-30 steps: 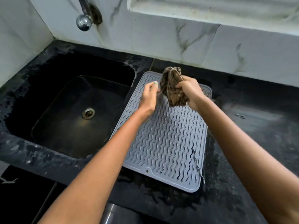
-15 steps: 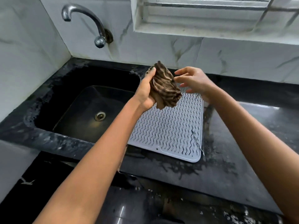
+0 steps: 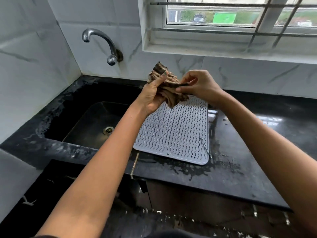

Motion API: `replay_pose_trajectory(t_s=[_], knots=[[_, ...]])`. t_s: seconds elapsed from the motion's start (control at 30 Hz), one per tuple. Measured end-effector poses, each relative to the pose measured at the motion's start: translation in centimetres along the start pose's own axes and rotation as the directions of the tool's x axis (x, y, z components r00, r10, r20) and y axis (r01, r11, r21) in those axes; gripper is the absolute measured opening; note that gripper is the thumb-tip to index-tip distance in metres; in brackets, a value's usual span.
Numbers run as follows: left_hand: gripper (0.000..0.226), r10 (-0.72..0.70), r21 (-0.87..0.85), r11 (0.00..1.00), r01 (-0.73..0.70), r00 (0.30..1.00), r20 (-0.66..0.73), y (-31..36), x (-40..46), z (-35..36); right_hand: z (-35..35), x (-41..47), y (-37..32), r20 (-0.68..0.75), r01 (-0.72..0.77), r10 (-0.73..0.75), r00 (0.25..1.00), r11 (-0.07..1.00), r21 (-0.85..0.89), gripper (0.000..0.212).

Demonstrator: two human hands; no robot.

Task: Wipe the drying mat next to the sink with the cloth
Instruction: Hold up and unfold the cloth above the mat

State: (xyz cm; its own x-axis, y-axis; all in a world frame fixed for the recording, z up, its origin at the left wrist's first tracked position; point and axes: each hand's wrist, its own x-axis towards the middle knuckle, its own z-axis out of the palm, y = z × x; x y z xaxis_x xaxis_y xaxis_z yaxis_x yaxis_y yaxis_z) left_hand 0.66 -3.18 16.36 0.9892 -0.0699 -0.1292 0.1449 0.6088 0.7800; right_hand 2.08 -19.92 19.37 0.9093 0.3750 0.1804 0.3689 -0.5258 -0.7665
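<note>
From the head camera, the left hand [image 3: 151, 96] is curled around a bunched brown striped cloth [image 3: 169, 87], palm turned up and toward the right, thumb pressed against the upper part of the bundle. The right hand [image 3: 199, 85] pinches an edge of the same cloth between thumb and fingertips, the other fingers bent loosely above. Both forearms reach forward from the lower corners and meet over the far end of the mat.

The cloth is held in the air, above and clear of the grey drying mat [image 3: 176, 133], its lower end hanging down toward the mat's far edge. The mat lies flat on the black counter [image 3: 240, 169], just right of the black sink [image 3: 89, 121], long axis running away from the person. A curved tap [image 3: 103, 42] sticks out from the tiled wall above the sink.
</note>
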Motion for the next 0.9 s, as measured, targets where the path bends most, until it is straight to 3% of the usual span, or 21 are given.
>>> replay_pose_trajectory(t_s=[0.23,0.47,0.57,0.63,0.73,0.83,0.9], knots=[[0.010,0.002,0.105,0.994,-0.008,0.998,0.064,0.8,-1.3,-0.1,-1.9,0.7,-1.0,0.026,-0.089,0.085,0.996,0.935,0.343,0.014],[0.020,-0.006,0.163,0.987,-0.009,0.996,0.089,1.6,-1.9,0.2,-1.0,0.3,-1.6,0.031,-0.010,0.008,0.999,0.998,0.063,0.037],[0.021,-0.033,0.163,0.986,0.021,0.997,0.067,1.9,-1.9,0.6,-0.4,0.1,-1.5,-0.022,0.056,-0.063,0.998,0.972,-0.228,0.040],[0.022,-0.025,0.168,0.986,0.020,0.999,0.028,2.1,-1.9,0.8,0.0,-0.2,-1.5,-0.080,0.080,-0.113,0.990,0.939,-0.334,0.049],[0.035,0.004,0.212,0.977,-0.001,1.000,-0.016,1.8,-1.8,1.1,0.4,-0.2,-1.6,-0.051,0.133,-0.161,0.986,0.927,-0.351,0.051],[0.031,0.021,0.235,0.972,-0.013,0.999,-0.031,1.4,-1.7,1.5,0.4,0.3,-1.5,-0.131,0.127,-0.160,0.978,0.964,-0.233,0.023],[0.020,0.017,0.242,0.970,-0.013,1.000,-0.012,1.2,-1.7,1.5,0.0,0.7,-1.4,-0.213,0.064,-0.090,0.973,0.990,-0.128,0.015]])
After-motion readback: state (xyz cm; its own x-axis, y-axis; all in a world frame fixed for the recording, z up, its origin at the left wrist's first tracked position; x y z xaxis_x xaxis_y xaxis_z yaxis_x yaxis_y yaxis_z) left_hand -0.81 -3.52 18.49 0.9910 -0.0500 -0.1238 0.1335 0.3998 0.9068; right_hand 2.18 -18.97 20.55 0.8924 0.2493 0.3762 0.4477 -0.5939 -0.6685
